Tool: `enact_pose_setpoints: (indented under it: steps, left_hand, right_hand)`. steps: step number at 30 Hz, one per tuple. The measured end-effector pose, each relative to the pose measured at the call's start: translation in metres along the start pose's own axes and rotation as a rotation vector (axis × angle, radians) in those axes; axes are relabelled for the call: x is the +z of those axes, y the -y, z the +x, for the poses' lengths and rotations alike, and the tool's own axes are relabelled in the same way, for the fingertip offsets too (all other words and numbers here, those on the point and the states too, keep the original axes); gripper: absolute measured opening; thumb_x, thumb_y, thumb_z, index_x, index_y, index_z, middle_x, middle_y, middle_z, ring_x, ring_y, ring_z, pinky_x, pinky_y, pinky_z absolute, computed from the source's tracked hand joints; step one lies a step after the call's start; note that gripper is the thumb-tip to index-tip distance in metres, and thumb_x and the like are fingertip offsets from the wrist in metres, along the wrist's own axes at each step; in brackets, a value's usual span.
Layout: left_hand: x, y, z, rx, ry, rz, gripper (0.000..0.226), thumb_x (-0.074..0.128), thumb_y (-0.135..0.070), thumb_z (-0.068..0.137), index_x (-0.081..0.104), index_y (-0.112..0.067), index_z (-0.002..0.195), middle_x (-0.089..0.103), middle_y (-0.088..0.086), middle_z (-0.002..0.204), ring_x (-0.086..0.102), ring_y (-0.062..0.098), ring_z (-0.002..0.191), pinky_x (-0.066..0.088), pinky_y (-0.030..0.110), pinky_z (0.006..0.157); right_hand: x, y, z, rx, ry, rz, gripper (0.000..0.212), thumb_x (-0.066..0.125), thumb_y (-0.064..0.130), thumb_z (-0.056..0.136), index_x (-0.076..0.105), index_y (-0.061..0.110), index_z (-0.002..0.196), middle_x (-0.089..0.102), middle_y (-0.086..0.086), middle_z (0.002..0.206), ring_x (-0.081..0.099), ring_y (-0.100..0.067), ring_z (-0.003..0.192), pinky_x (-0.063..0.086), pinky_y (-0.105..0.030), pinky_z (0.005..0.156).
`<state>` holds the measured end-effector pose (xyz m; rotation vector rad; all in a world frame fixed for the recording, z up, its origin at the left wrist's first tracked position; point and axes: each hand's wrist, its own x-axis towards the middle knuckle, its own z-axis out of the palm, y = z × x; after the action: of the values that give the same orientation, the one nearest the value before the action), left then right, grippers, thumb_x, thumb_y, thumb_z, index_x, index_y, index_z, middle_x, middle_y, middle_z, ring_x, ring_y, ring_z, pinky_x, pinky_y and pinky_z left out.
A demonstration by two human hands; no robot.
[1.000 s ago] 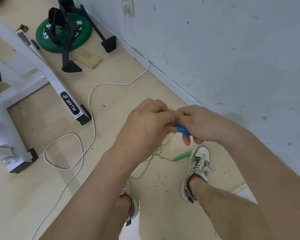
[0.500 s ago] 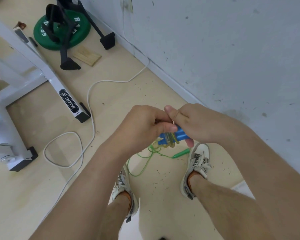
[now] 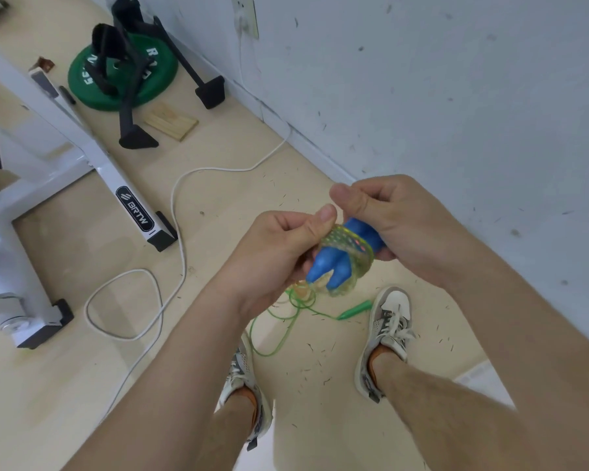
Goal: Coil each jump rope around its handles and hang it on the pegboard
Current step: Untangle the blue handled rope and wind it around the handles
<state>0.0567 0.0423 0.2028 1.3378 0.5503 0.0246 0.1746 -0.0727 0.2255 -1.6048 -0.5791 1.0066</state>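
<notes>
Fingers of the right hand [image 3: 398,222] are curling round the top ends of the two blue handles [image 3: 330,265], gripping them side by side, with the thumb sticking up. The left hand [image 3: 276,256] is gripping too. Its thumb is pressing on the see-through yellow rope [image 3: 356,248], which is wrapping round the middle of the handles in a fat band. The left fingers under the bundle are hard to see; maybe they are cupping it.

The handles' thin tips are pointing down and a little left, toward the floor [image 3: 82,385]. Their long way is running from the right hand down to the left hand. The bundle is sitting in the air above the feet, near the wall [image 3: 456,96].

Below it a green jump rope [image 3: 288,322] is lying loose on the floor, its handle just beside the right shoe [image 3: 391,321]. Further left a white cable [image 3: 181,232] is looping past a white machine frame [image 3: 116,178]. A green weight plate [image 3: 157,79] is lying far off.
</notes>
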Motion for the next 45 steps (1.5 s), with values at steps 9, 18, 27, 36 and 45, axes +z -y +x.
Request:
enact_pose_setpoints:
  steps: [9, 18, 27, 36, 45]
  left_hand:
    - [0.011, 0.002, 0.006, -0.16, -0.118, -0.486, 0.025, 0.043, -0.01, 0.096, 0.055, -0.016, 0.076, 0.039, -0.004, 0.052, 0.026, 0.003, 0.039, 0.015, 0.013, 0.036]
    - [0.021, 0.012, 0.005, 0.178, -0.295, 0.639, 0.026, 0.049, -0.026, 0.097, 0.069, -0.018, 0.083, 0.041, -0.009, 0.049, 0.036, 0.009, 0.049, 0.031, 0.028, 0.052]
    - [0.005, 0.008, -0.001, 0.474, -0.389, 1.312, 0.028, 0.06, -0.03, 0.087, 0.048, -0.019, 0.063, 0.039, -0.005, 0.052, 0.043, 0.024, 0.047, 0.032, 0.028, 0.045]
    - [-0.013, 0.0, -0.006, 0.412, -0.273, 1.141, 0.023, 0.07, -0.041, 0.081, 0.072, -0.031, 0.102, 0.067, -0.009, 0.08, 0.062, 0.015, 0.075, 0.05, 0.037, 0.069]
    - [-0.022, -0.007, -0.007, -0.041, 0.067, 0.154, 0.014, 0.078, -0.025, 0.072, 0.07, -0.016, 0.065, 0.053, -0.003, 0.048, 0.037, 0.009, 0.043, 0.027, 0.021, 0.047]
  right_hand:
    - [-0.004, -0.004, -0.001, 0.063, 0.042, 0.55, 0.023, 0.064, 0.009, 0.076, 0.065, 0.003, 0.099, 0.068, -0.011, 0.079, 0.061, -0.021, 0.057, 0.053, -0.02, 0.052]
    - [0.013, -0.014, 0.006, -0.063, -0.523, 0.041, 0.019, 0.067, 0.0, 0.087, 0.061, 0.018, 0.09, 0.063, -0.006, 0.095, 0.072, -0.02, 0.062, 0.059, -0.025, 0.06]
    - [0.014, -0.025, 0.01, -0.33, -0.419, -0.709, 0.015, 0.068, 0.008, 0.085, 0.063, 0.019, 0.095, 0.056, 0.008, 0.088, 0.047, -0.005, 0.074, 0.038, -0.007, 0.069]
    - [0.005, -0.017, 0.008, -0.125, 0.012, -0.806, 0.017, 0.066, 0.013, 0.087, 0.063, 0.028, 0.093, 0.064, 0.008, 0.091, 0.059, -0.008, 0.082, 0.048, -0.019, 0.07]
    - [-0.02, -0.005, -0.005, 0.013, 0.359, -0.151, 0.01, 0.074, 0.01, 0.082, 0.071, 0.017, 0.089, 0.071, 0.001, 0.079, 0.065, -0.02, 0.061, 0.051, -0.023, 0.057]
